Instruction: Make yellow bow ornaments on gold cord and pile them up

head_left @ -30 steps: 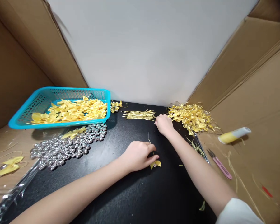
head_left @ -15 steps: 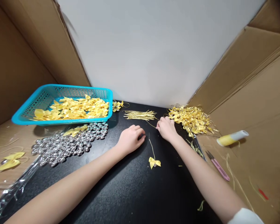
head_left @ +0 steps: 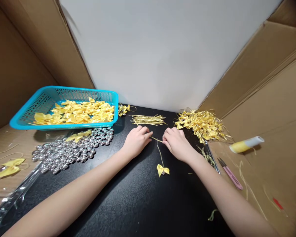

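Note:
A thin gold cord (head_left: pixel 157 139) stretches between my two hands, above the black tabletop. My left hand (head_left: pixel 137 140) pinches one end of it, and part of the cord sticks out past the fingers. My right hand (head_left: pixel 175 141) has its fingers closed on the other end. Just below the cord lies a yellow ribbon bow (head_left: pixel 162 170) with a bead at its centre and a string running up toward my hands. Behind them is a bundle of cut gold cords (head_left: pixel 149 119).
A blue basket (head_left: pixel 64 126) of yellow bows stands at left, with many silver beads (head_left: pixel 66 153) before it. Finished-looking beaded bows (head_left: pixel 203 125) are heaped at right. Beyond lie pink thread snips (head_left: pixel 230 174) and a thread spool (head_left: pixel 246 144). Cardboard walls (head_left: pixel 266 75) flank the table.
My right hand has drawn a cord away from the bundle, toward me. My left hand has moved slightly up and closed on the cord's other end.

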Demonstrator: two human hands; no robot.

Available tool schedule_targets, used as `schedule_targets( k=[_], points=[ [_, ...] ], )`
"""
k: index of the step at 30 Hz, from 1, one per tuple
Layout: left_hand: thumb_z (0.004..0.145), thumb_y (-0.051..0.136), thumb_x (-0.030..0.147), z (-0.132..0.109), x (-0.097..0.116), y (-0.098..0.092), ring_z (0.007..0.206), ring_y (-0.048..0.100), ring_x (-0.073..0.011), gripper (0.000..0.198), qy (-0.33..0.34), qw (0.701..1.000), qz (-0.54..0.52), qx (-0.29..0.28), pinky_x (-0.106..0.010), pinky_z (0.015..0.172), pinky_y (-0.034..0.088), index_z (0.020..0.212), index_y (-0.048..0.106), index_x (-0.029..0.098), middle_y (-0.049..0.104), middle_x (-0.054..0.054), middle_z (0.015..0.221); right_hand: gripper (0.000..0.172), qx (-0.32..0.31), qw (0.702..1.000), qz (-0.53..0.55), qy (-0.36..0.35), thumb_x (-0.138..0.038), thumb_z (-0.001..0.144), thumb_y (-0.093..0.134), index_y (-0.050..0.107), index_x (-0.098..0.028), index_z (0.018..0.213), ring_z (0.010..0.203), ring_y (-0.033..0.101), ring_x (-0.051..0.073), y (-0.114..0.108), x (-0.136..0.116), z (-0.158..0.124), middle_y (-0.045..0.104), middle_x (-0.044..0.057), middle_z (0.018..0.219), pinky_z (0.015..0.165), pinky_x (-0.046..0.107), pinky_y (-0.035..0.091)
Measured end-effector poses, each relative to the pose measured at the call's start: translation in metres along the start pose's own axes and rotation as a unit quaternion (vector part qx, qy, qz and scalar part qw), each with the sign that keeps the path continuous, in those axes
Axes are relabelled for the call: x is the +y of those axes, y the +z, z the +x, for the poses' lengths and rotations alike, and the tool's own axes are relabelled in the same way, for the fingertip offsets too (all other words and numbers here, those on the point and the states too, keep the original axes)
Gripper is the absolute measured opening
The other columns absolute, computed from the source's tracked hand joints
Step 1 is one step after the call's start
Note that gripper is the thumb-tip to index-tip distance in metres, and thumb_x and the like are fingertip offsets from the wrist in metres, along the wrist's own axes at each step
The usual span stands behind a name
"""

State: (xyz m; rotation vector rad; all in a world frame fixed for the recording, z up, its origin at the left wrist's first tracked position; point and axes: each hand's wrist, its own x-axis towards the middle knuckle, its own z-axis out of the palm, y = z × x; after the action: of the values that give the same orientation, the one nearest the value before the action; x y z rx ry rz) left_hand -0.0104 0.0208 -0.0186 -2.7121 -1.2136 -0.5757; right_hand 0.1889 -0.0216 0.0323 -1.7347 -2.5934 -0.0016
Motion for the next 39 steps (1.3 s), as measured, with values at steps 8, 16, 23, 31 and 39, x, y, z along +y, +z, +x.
schedule_targets(
  k=[8, 16, 23, 31, 39],
  points=[
    [0.076, 0.055, 0.016, 0.003, -0.014, -0.007, 0.091, 0.059, -0.0286, 0.018, -0.121, 0.989, -0.069, -0.054, -0.040, 0.080, 0.050, 0.093, 0.059, 0.015, 0.066, -0.011, 0.090, 0.011, 0.042, 0.988, 0.075, 0.127, -0.020, 0.094, 0.051, 0.057, -0.020, 0.085, 0.098, 0.050, 0.025, 0.012, 0.025, -0.022, 0.061, 0.006, 0.100, 0.082, 0.039, 0.036],
    [0.074, 0.047, 0.006, 0.007, -0.017, 0.009, 0.135, 0.044, -0.0242, 0.067, -0.004, 0.981, -0.187, -0.048, -0.041, 0.109, 0.041, 0.139, 0.036, 0.014, 0.047, -0.016, 0.145, 0.010, 0.086, 0.976, 0.158, 0.124, -0.023, 0.094, 0.049, 0.055, -0.022, 0.085, 0.098, 0.051, 0.023, 0.015, 0.027, -0.035, 0.062, 0.006, 0.102, 0.082, 0.038, 0.038],
    [0.082, 0.045, 0.007, 0.005, -0.019, 0.007, 0.119, 0.055, -0.0218, 0.032, 0.005, 0.979, -0.205, 0.002, -0.039, 0.103, 0.046, 0.110, 0.057, 0.016, 0.061, -0.012, 0.122, 0.011, 0.039, 0.973, 0.211, 0.089, -0.022, 0.094, 0.052, 0.053, -0.022, 0.082, 0.098, 0.051, 0.021, 0.003, 0.012, -0.030, 0.061, 0.003, 0.100, 0.087, 0.037, 0.038],
    [0.089, 0.048, 0.018, 0.008, -0.019, 0.017, 0.130, 0.047, -0.0285, 0.041, -0.004, 0.987, -0.159, -0.022, -0.050, 0.109, 0.038, 0.129, 0.052, 0.011, 0.054, -0.017, 0.139, 0.010, 0.011, 0.974, 0.216, 0.062, -0.021, 0.094, 0.053, 0.056, -0.021, 0.084, 0.100, 0.052, 0.020, 0.002, 0.013, -0.022, 0.062, 0.003, 0.101, 0.088, 0.038, 0.039],
    [0.092, 0.055, 0.033, 0.003, 0.000, -0.007, 0.099, 0.060, -0.0225, 0.027, 0.097, 0.992, -0.061, 0.059, -0.037, 0.085, 0.043, 0.114, 0.066, 0.022, 0.071, -0.006, 0.108, 0.009, -0.018, 0.971, 0.239, 0.018, -0.019, 0.093, 0.054, 0.057, -0.021, 0.084, 0.097, 0.052, 0.019, 0.004, 0.013, -0.020, 0.062, 0.002, 0.097, 0.086, 0.034, 0.041]
  ],
)
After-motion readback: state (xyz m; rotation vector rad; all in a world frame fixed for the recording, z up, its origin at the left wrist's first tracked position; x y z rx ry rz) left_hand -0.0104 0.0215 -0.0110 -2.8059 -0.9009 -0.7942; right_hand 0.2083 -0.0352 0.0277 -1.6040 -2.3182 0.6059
